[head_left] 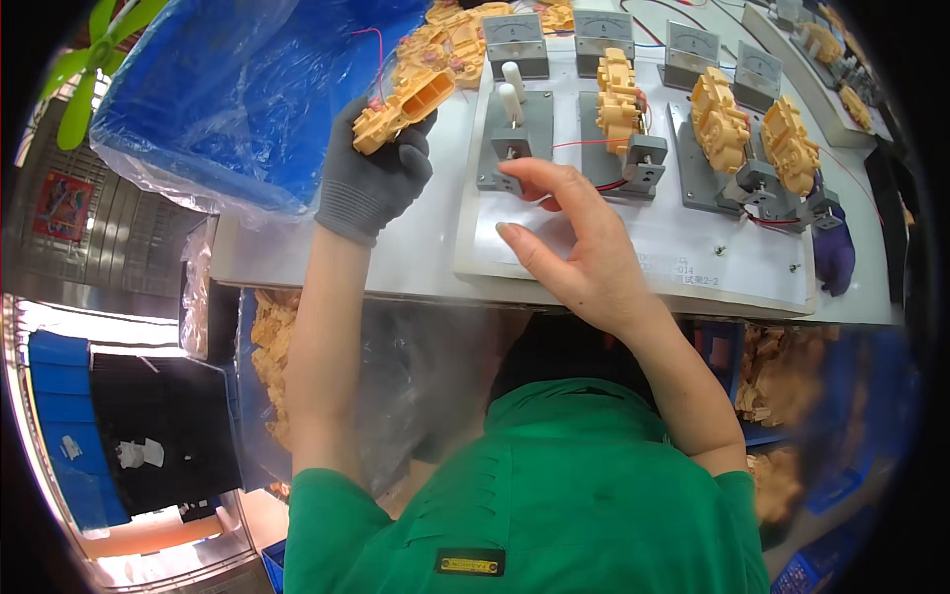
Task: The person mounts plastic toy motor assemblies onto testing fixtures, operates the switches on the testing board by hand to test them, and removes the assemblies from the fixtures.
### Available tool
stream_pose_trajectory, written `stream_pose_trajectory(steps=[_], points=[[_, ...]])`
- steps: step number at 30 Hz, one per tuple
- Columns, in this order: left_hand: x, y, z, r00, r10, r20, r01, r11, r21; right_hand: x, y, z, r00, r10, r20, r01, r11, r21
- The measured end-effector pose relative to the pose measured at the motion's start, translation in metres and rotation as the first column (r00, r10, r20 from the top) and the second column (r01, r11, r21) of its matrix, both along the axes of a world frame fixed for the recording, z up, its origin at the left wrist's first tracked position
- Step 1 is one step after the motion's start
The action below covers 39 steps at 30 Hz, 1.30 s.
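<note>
My left hand [381, 173], in a dark grey knitted glove, grips a yellow plastic housing [406, 109] over the bench. A thin red wire rises from that housing. Bare and with thumb and fingers apart, my right hand [579, 238] reaches to the leftmost grey test fixture [539, 129]. Its index fingertip is at the small metal block [511, 148] there; whether it touches cannot be told. Two white pegs [511, 99] stand on this fixture. Similar yellow housings sit on the other fixtures: one on the second [618, 99], another on the third [720, 119], another on the rightmost [790, 144].
Analog panel meters [517, 45] line the back of the white board [594, 262]. A blue, plastic-lined bin [237, 99] stands at the left, and yellow parts [450, 45] are piled behind. A purple glove [834, 247] shows at the right; a green fan [94, 59] is upper left.
</note>
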<state>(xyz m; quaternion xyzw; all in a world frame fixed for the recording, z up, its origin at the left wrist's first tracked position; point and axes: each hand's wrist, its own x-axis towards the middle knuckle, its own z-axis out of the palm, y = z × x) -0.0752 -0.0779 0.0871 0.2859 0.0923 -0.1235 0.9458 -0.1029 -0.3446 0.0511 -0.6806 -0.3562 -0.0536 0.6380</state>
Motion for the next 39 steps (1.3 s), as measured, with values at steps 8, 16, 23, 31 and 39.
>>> stream_pose_trajectory(steps=[8, 16, 23, 31, 39], points=[[0.036, -0.017, 0.004, 0.998, -0.037, -0.059, 0.038, 0.999, 0.021, 0.001, -0.002, 0.002, 1.0, 0.017, 0.022, -0.017, 1.0, 0.011], [0.056, -0.047, 0.016, 0.956, 0.29, 0.052, -0.272, 0.804, 0.529, 0.001, -0.003, 0.002, 0.999, 0.039, 0.009, -0.039, 0.999, -0.006], [0.041, -0.073, 0.015, 0.793, -0.037, 0.608, -0.596, 0.161, 0.787, 0.0, -0.002, 0.0, 0.999, 0.018, 0.043, -0.02, 0.999, 0.042], [0.025, -0.081, 0.032, 0.818, -0.354, 0.453, -0.501, -0.052, 0.864, 0.002, -0.002, -0.001, 0.998, 0.012, 0.07, -0.016, 0.998, 0.061], [0.022, -0.08, 0.007, 0.828, -0.377, 0.415, -0.426, 0.057, 0.903, -0.001, 0.0, -0.001, 0.994, -0.078, 0.078, 0.072, 0.995, 0.075]])
